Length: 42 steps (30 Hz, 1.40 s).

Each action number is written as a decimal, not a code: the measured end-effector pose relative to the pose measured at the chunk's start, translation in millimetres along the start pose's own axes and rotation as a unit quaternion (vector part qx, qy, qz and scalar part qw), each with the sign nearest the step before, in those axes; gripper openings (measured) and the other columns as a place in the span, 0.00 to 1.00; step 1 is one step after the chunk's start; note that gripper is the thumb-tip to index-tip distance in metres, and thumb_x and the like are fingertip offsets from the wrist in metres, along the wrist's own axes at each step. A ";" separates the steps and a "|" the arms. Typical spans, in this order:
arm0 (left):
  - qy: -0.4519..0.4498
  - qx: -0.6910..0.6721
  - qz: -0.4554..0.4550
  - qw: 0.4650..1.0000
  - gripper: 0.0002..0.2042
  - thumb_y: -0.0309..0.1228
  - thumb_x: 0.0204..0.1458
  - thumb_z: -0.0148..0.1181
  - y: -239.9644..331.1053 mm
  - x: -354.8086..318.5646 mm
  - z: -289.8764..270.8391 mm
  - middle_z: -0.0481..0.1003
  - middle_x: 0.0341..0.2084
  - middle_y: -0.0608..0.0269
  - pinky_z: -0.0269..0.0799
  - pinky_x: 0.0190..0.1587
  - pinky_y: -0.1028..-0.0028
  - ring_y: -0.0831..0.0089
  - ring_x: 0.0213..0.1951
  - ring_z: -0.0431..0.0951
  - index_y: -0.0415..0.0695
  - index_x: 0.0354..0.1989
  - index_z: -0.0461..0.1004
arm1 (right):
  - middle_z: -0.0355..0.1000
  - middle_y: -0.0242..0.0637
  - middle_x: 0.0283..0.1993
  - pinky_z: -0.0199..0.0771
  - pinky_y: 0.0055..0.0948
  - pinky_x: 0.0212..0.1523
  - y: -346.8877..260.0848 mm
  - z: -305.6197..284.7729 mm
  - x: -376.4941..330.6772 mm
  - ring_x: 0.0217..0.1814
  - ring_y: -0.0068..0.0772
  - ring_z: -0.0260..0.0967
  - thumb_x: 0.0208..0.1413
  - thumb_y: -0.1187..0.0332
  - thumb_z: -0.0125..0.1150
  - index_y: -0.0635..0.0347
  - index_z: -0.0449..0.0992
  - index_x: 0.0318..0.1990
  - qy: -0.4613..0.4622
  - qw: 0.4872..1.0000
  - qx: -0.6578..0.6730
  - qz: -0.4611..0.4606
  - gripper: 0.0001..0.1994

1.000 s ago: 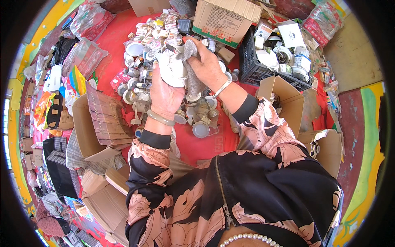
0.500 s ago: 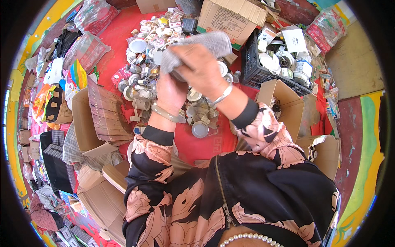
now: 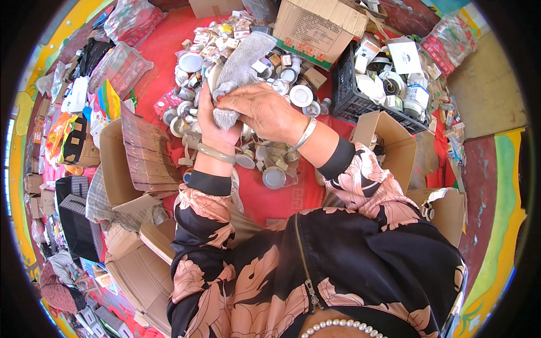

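Long grey fabric cloth (image 3: 245, 56): I see it left of the black rectangular plastic crate (image 3: 342, 93).
Right hand (image 3: 265, 110): fingers curled, gripping the cloth.
Left hand (image 3: 213, 128): half-closed around a white round-edged object (image 3: 213, 75), partly covered.

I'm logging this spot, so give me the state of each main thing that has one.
Gray cloth: bunched, far end loose.
White disc: mostly hidden under cloth.
Left hand: cupped beneath cloth.
Right hand: closed on cloth.
Black crate: open-topped, filled.
Box with purplish flap: open.
Box just below crate: open.
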<state>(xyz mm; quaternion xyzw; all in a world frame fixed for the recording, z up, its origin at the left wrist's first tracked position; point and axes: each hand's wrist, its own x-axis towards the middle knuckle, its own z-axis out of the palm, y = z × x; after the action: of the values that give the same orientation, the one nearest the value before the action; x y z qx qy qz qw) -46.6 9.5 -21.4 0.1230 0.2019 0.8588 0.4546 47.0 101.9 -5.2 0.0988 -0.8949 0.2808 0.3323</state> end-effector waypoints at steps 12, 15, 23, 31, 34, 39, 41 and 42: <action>-0.018 -0.027 -0.037 0.999 0.23 0.47 0.57 0.35 9.8 3.8 6.9 0.67 0.52 0.58 0.65 0.49 0.48 0.56 0.52 0.67 0.49 0.55 0.61 | 0.71 0.43 0.44 0.75 0.36 0.40 56.3 -101.5 -14.0 0.41 0.39 0.71 0.54 0.57 0.54 0.63 0.68 0.49 0.380 0.677 0.551 0.306 0.20; -0.052 -0.026 -0.031 0.998 0.22 0.45 0.58 0.36 11.5 2.5 3.2 0.66 0.52 0.58 0.65 0.51 0.52 0.57 0.53 0.67 0.47 0.56 0.60 | 0.72 0.38 0.43 0.73 0.33 0.40 26.7 -77.1 -2.2 0.41 0.33 0.71 0.56 0.60 0.52 0.62 0.67 0.51 0.251 0.726 0.505 0.393 0.18; 0.173 0.434 0.001 0.884 0.21 0.45 0.58 0.41 22.5 1.9 -10.7 0.73 0.40 0.56 0.71 0.40 0.67 0.65 0.35 0.75 0.39 0.41 0.72 | 0.72 0.37 0.40 0.72 0.29 0.42 40.7 -6.2 -6.1 0.40 0.31 0.71 0.45 0.80 0.59 0.64 0.68 0.47 0.204 0.700 0.516 0.449 0.18; 0.455 0.850 0.028 0.262 0.27 0.44 0.47 0.53 192.3 -75.6 -97.3 0.67 0.48 0.38 0.48 0.62 0.62 0.55 0.61 0.54 0.34 0.49 0.64 | 0.70 0.42 0.47 0.73 0.37 0.48 77.1 -1.0 -9.6 0.47 0.38 0.70 0.52 0.81 0.50 0.66 0.64 0.51 0.186 0.698 0.532 0.441 0.17; 0.496 0.813 -0.053 0.301 0.21 0.42 0.49 0.53 189.5 -108.7 -172.3 0.74 0.37 0.44 0.69 0.48 0.60 0.52 0.45 0.74 0.37 0.44 0.67 | 0.68 0.43 0.48 0.74 0.38 0.47 65.8 8.9 -2.9 0.47 0.38 0.70 0.52 0.81 0.48 0.65 0.61 0.53 0.153 0.689 0.536 0.464 0.18; 0.431 0.859 0.021 0.275 0.15 0.26 0.49 0.44 111.9 -123.3 -154.3 0.73 0.36 0.45 0.71 0.43 0.62 0.53 0.41 0.75 0.37 0.45 0.67 | 0.68 0.42 0.48 0.74 0.37 0.47 55.7 33.0 -2.6 0.47 0.38 0.70 0.52 0.81 0.49 0.62 0.61 0.54 0.105 0.682 0.519 0.504 0.20; 0.391 0.884 0.066 0.248 0.21 0.26 0.48 0.46 83.2 -127.0 -177.0 0.68 0.45 0.41 0.63 0.51 0.61 0.51 0.51 0.67 0.37 0.53 0.61 | 0.70 0.40 0.43 0.75 0.39 0.42 55.6 42.8 -2.6 0.43 0.38 0.71 0.51 0.81 0.50 0.64 0.63 0.51 0.105 0.677 0.526 0.505 0.18; 0.376 0.888 0.055 0.260 0.25 0.26 0.47 0.46 69.9 -127.5 -179.9 0.64 0.51 0.38 0.57 0.57 0.59 0.49 0.56 0.62 0.38 0.57 0.57 | 0.70 0.40 0.44 0.75 0.38 0.43 61.6 46.4 -5.1 0.44 0.37 0.71 0.51 0.81 0.50 0.64 0.63 0.51 0.098 0.680 0.516 0.512 0.18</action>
<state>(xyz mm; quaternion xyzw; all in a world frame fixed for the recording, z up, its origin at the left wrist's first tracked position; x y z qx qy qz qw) -97.8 -173.9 -152.7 0.1239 0.9790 0.1149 -0.1145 3.5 126.1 -64.3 -0.2469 -0.4819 0.8322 0.1192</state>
